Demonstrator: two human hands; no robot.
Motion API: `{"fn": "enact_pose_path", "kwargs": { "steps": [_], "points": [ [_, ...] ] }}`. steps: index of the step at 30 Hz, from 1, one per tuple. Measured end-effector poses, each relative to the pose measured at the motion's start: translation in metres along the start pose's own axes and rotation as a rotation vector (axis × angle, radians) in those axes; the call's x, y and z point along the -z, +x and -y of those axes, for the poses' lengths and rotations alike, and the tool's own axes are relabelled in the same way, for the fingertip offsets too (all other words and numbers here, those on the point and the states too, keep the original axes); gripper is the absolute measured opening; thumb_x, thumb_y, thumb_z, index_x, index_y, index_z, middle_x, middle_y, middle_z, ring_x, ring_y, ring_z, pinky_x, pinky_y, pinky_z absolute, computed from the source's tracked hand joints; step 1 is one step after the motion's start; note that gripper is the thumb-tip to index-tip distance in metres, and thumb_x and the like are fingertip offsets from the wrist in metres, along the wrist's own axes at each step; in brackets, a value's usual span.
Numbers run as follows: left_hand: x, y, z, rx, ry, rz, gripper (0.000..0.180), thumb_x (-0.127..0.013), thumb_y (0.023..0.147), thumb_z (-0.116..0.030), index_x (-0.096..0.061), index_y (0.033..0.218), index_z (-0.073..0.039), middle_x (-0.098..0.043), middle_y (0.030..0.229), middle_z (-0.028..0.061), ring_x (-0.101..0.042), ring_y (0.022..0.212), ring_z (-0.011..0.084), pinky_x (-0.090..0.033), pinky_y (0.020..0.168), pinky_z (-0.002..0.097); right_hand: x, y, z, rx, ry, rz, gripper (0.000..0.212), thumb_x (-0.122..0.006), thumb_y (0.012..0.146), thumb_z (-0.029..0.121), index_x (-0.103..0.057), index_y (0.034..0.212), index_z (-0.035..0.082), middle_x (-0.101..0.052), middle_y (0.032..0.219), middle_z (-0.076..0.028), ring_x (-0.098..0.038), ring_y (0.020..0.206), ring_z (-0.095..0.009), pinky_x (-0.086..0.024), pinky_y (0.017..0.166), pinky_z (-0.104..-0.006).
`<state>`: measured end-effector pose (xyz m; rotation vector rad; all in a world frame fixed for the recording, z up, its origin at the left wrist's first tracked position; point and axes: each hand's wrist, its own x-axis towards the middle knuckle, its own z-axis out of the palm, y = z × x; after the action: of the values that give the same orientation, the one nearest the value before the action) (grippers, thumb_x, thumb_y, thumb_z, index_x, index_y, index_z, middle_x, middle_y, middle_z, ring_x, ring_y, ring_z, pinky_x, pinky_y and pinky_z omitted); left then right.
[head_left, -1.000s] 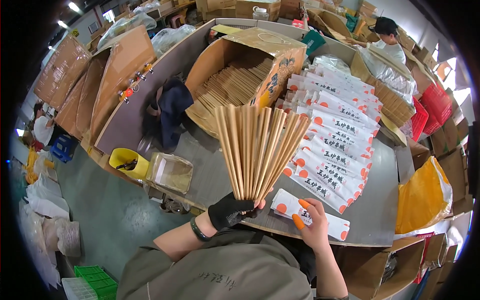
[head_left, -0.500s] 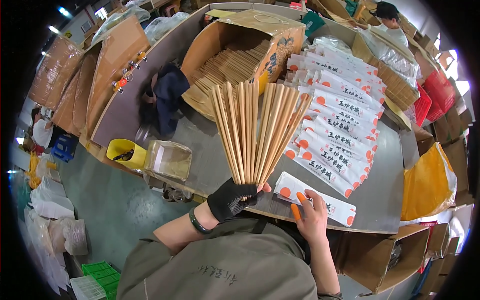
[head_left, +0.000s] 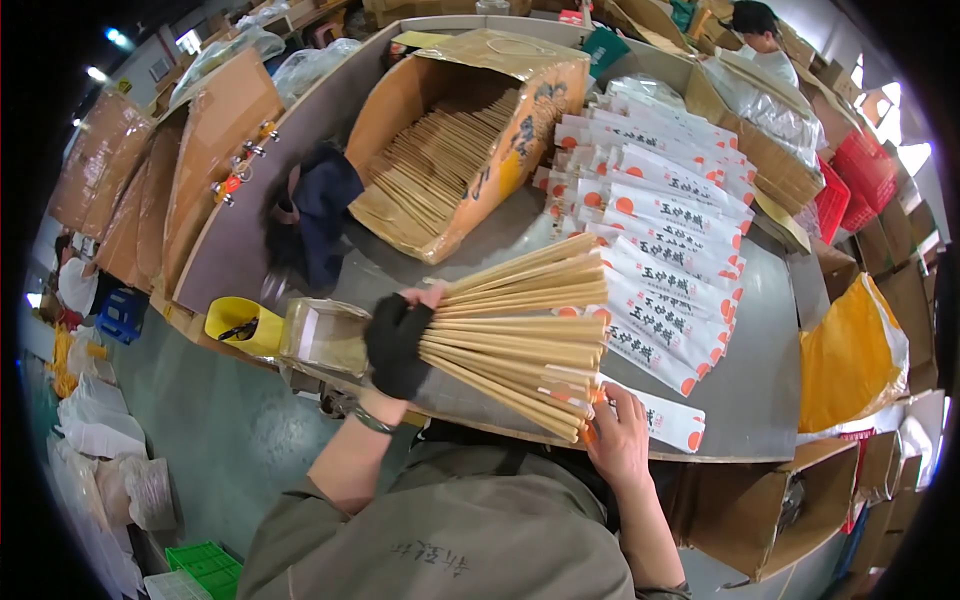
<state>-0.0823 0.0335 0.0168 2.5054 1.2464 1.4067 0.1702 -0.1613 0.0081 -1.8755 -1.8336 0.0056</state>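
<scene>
The bundle of wooden sticks [head_left: 515,338], upright above the left hand [head_left: 398,343] a second ago, is now tipped over to the right, so its spread ends lie across the table [head_left: 760,400] toward the right hand [head_left: 622,440]. The left hand has turned with it and moved farther left. For the work, this seems to bring the free tips and the small pile of paper sleeves [head_left: 675,422] together at the right hand's fingertips, where before they were apart. The left hand, in a black fingerless glove, is clenched round the gathered ends of the bundle, which fans out to its right. The right hand, with orange finger covers [head_left: 590,434], is half curled, its fingertips at the nearest stick tips and the left end of the sleeve pile; whether it pinches a stick, a sleeve or both cannot be told. A pale strip crosses some tips there, too unclear to say whether it is a sleeve's edge. Beyond the right hand spreads a larger overlapping row of sleeves [head_left: 665,250]; beyond the left hand sits a cardboard box [head_left: 535,130] of more sticks, with a yellow cup [head_left: 265,335] and a clear bin [head_left: 350,318] to that hand's left.
</scene>
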Motion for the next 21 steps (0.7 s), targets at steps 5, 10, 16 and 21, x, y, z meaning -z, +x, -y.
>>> {"fn": "enact_pose_path", "kwargs": {
  "steps": [5, 10, 16, 21],
  "points": [
    [0.027, 0.019, 0.011, -0.306, 0.159, -0.004, 0.041, -0.066, 0.076, -0.007, -0.069, 0.116, -0.014, -0.064, 0.094, 0.0088, -0.061, 0.080, 0.0252, -0.051, 0.069, 0.0335, 0.002, 0.004, -0.003, -0.040, 0.042, 0.041, 0.041, -0.074, 0.075, 0.011, -0.061, 0.112, 0.000, -0.056, 0.113, -0.014, -0.055, 0.102, -0.034, -0.047, 0.088, -0.0421],
    [0.025, 0.017, 0.006, -0.328, 0.148, 0.012, 0.041, -0.066, 0.077, -0.007, -0.068, 0.117, -0.012, -0.064, 0.095, 0.0096, -0.061, 0.082, 0.0257, -0.051, 0.070, 0.0342, 0.006, 0.009, -0.009, 0.062, 0.013, 0.111, 0.037, -0.070, 0.072, 0.006, -0.062, 0.107, 0.000, -0.057, 0.112, -0.013, -0.056, 0.102, -0.033, -0.047, 0.086, -0.0426],
    [0.000, 0.003, -0.012, -0.020, -0.183, 0.124, 0.034, -0.067, 0.076, -0.006, -0.067, 0.110, -0.005, -0.065, 0.094, 0.0119, -0.063, 0.083, 0.0283, -0.051, 0.073, 0.0349, -0.006, 0.009, -0.006, 0.156, -0.169, 0.228, 0.034, -0.062, 0.075, 0.011, -0.061, 0.107, -0.001, -0.057, 0.106, -0.012, -0.056, 0.098, -0.030, -0.048, 0.081, -0.0405],
    [-0.035, -0.055, -0.021, 0.772, -0.726, 0.457, 0.024, -0.071, 0.084, -0.015, -0.066, 0.103, 0.000, -0.068, 0.084, 0.0071, -0.063, 0.072, 0.0138, -0.050, 0.065, 0.0268, -0.014, 0.004, -0.012, 0.218, -0.221, 0.108, 0.029, -0.064, 0.075, 0.010, -0.062, 0.103, 0.001, -0.057, 0.099, -0.010, -0.058, 0.093, -0.027, -0.050, 0.076, -0.0370]
  ]
}}
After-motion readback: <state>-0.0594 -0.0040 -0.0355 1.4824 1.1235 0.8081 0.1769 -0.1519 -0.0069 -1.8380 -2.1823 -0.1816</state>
